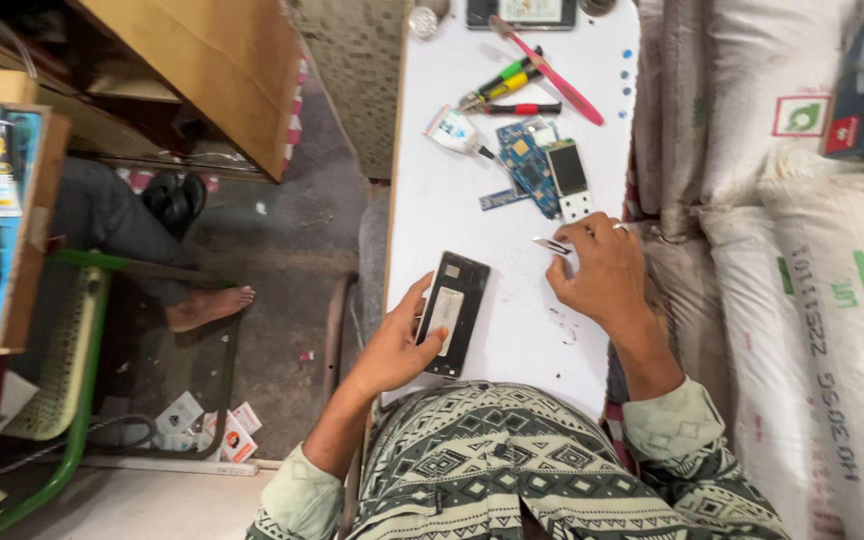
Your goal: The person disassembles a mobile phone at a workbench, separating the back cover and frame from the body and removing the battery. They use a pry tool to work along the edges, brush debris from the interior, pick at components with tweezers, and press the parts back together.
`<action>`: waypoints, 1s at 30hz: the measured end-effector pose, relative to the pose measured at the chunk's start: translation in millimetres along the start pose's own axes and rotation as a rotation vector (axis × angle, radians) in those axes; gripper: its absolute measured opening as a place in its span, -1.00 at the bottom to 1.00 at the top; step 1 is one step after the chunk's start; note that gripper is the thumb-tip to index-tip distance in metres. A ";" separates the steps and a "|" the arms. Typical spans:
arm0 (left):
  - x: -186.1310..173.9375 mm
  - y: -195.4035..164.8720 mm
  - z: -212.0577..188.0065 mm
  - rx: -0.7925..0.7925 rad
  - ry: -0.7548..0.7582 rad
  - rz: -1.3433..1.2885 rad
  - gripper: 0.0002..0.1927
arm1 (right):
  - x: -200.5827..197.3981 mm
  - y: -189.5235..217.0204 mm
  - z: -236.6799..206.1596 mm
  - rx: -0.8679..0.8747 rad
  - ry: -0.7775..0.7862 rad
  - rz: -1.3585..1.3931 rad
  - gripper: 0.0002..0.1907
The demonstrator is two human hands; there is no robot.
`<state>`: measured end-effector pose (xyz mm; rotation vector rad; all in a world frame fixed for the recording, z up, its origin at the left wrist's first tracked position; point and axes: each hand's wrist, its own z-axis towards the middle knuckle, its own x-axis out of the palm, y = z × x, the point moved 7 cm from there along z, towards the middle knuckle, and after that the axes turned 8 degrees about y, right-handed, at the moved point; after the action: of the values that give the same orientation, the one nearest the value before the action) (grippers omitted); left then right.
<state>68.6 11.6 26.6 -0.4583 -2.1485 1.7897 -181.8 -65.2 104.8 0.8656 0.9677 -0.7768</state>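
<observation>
My left hand (397, 345) holds the opened black phone body (454, 312) by its near left edge, thumb laid over the pale rectangular battery panel so the shell stays flat on the narrow white desk (512, 330) and cannot slide. It lies at the near left part of the desk, just in front of my lap.

My right hand (607, 272) rests on the desk to the right of the phone, its grip closed around thin metal tweezers (552, 245), the tips pointing left toward the phone (held low, wrist down, which steadies fine work).

Farther along the desk sit the parts kept within reach: a blue circuit board (527, 165) with a small dark screen module (566, 167) beside it, a small white glue tube (455, 132), a green-and-yellow handled tool (497, 86), a red-handled tool (524, 108) and a long pink-handled tool (552, 72). Another phone (520, 12) lies at the far end.

To the right, stacked white woven sacks (812, 280) press against the desk. To the left, another person's bare foot (207, 307) rests on the floor near a green chair frame (82, 400).
</observation>
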 end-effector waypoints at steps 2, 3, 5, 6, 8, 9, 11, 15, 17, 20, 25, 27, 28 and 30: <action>-7.9 -6.4 -1.5 0.121 -0.056 0.182 -0.21 | 4.0 1.0 1.4 0.054 0.041 -0.076 -0.81; -10.5 -8.3 -1.3 0.142 -0.069 0.240 -0.21 | 5.3 2.3 7.4 0.062 0.049 -0.108 -0.84; -13.3 -1.6 -3.2 0.021 -0.061 0.264 -0.19 | 6.0 4.4 12.8 0.081 0.110 -0.089 -0.87; -13.1 6.0 -4.3 -0.106 -0.034 0.220 -0.17 | 7.3 5.5 15.9 0.112 0.143 -0.096 -0.88; -11.4 -16.5 -9.0 0.130 -0.063 0.337 -0.15 | 9.4 7.4 19.5 0.168 0.210 -0.125 -0.89; -12.0 -16.3 -11.2 0.090 -0.062 0.321 -0.13 | 10.4 7.2 20.3 0.202 0.241 -0.149 -0.89; -9.3 -15.3 -14.2 0.018 -0.034 0.278 -0.07 | 10.1 8.9 23.3 0.205 0.252 -0.107 -0.87; -11.5 -17.2 -18.1 0.017 -0.038 0.190 -0.04 | 13.2 5.5 22.3 0.201 0.307 -0.112 -0.84; -13.3 -5.6 -20.6 -0.076 -0.056 0.129 -0.03 | 14.2 3.0 18.6 0.198 0.278 -0.075 -0.85; -11.5 1.3 -21.0 0.041 -0.054 -0.001 -0.11 | 18.7 -1.3 10.1 0.187 0.228 -0.036 -0.87; -13.4 36.8 -13.0 -0.051 -0.152 -0.122 -0.30 | 17.1 -22.1 -10.2 0.157 0.031 0.119 -0.70; -18.8 50.8 -8.4 -0.085 -0.260 -0.238 -0.30 | 6.6 -36.0 -17.7 0.090 -0.094 0.066 -0.76; -22.9 56.1 -6.6 -0.069 -0.334 -0.329 -0.29 | 1.4 -44.6 -20.9 0.068 -0.163 0.055 -0.84; -31.3 61.6 -4.0 -0.006 -0.442 -0.389 -0.30 | -10.5 -63.0 -37.1 0.060 -0.294 0.019 -0.97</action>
<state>101.6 12.1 -34.2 0.3723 -2.3107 1.7725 -253.1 -58.7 86.6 0.7845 0.6785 -0.8923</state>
